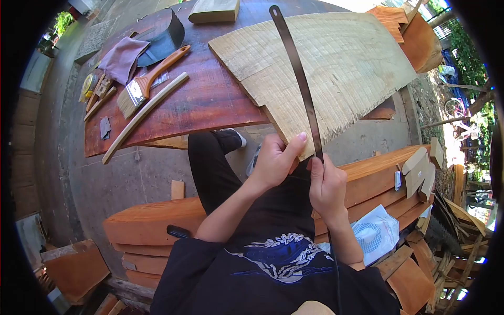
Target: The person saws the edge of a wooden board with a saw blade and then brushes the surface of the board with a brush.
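A pale, rough-sawn wooden board (346,63) lies over the table, its narrow end jutting toward me. My left hand (275,161) is closed around that near corner, thumb on top. A long, thin, dark metal strip (298,73) with a hole at its far end crosses the board's face. My right hand (328,184) is closed on the strip's near end, thumb pressed along it, right beside my left hand. The strip's lower end is hidden in my fingers. Whether its edge has teeth, I cannot tell.
On the reddish wooden table (210,105) are a paintbrush (144,86), a thin wooden stick (147,115), a purple cloth (123,59), a tape roll (88,85) and a wood block (214,10). Stacked timber beams (152,215) and a plastic bag (375,233) are close to me.
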Action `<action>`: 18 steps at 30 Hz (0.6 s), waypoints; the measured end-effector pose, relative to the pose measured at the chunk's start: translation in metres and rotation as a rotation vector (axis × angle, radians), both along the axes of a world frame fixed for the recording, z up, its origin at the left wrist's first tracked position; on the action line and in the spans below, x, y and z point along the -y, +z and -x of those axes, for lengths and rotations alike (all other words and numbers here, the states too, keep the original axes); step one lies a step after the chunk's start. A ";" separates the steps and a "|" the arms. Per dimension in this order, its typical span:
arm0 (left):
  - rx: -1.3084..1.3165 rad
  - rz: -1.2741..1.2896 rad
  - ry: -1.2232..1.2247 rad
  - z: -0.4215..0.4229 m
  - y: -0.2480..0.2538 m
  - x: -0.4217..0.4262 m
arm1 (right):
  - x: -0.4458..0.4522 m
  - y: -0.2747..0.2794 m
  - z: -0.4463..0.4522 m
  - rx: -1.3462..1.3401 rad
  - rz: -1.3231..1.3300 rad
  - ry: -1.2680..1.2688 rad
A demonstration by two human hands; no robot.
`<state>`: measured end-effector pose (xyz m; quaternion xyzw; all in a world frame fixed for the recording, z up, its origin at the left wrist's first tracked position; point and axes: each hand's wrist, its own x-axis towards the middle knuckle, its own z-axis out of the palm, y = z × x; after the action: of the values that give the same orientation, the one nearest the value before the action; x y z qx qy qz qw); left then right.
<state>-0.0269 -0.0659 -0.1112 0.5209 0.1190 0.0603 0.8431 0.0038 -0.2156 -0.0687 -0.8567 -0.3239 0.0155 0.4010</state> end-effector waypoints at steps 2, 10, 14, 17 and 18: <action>-0.005 -0.029 0.007 0.001 0.000 -0.002 | 0.010 -0.013 0.010 -0.015 0.018 -0.028; 0.018 0.002 0.038 0.000 0.000 0.001 | 0.013 -0.014 0.012 -0.031 0.009 -0.030; 0.043 -0.025 0.059 -0.001 0.004 0.000 | 0.023 -0.028 0.019 -0.049 0.006 -0.044; 0.012 0.003 0.076 0.000 0.004 0.003 | 0.036 -0.030 0.020 -0.027 0.017 -0.023; -0.001 0.003 0.063 0.000 0.003 0.003 | 0.035 -0.027 0.018 -0.040 0.021 -0.014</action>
<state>-0.0272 -0.0689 -0.1079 0.5157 0.1359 0.0862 0.8415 -0.0137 -0.2502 -0.0955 -0.8626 -0.3098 0.0333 0.3986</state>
